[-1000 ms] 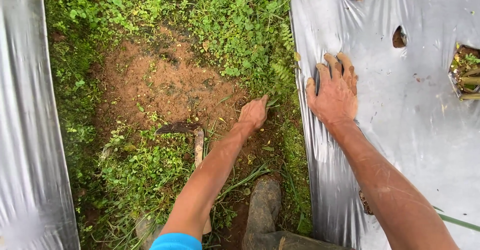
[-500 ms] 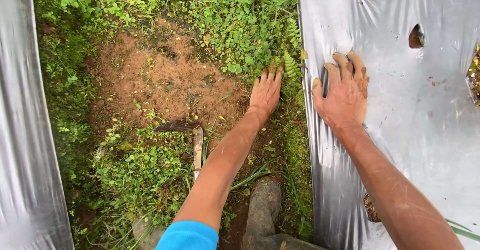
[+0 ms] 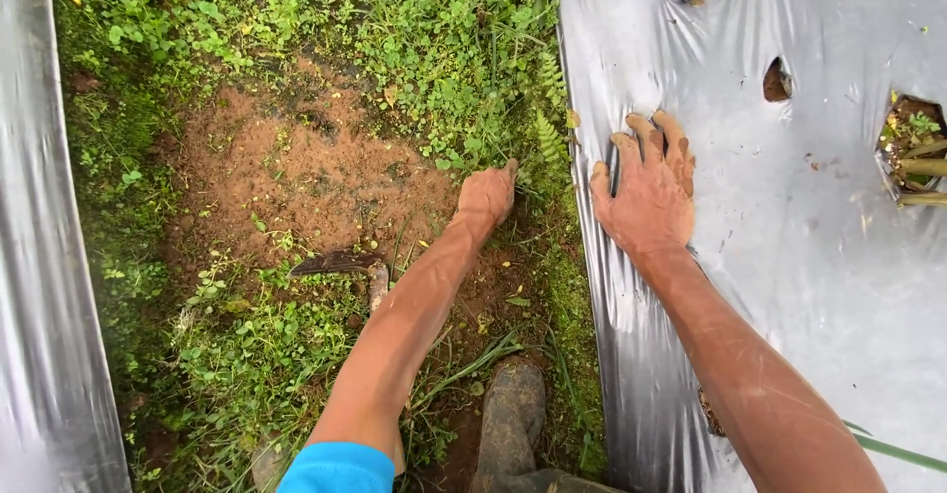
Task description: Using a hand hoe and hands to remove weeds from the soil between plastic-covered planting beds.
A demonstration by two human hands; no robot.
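Observation:
My left hand (image 3: 487, 195) is curled into a fist at the base of a clump of green weeds (image 3: 523, 163), beside a small fern (image 3: 548, 138), at the right edge of the furrow. My right hand (image 3: 646, 192) lies flat, fingers apart, on the silver plastic mulch sheet (image 3: 789, 286) just right of the weeds. Both hands and forearms are smeared with soil. A bare patch of brown soil (image 3: 296, 168) lies left of my left hand.
A small dark-bladed hand tool with a wooden handle (image 3: 345, 264) lies on the ground under my left forearm. My muddy boot (image 3: 509, 416) stands at the bottom. Planting holes (image 3: 774, 79) with plants (image 3: 912, 148) pierce the sheet. Another silver sheet (image 3: 49, 276) runs along the left.
My left hand, spread open half a second ago, has closed into a fist on the weeds by the fern. My right hand has stayed pressed on the sheet.

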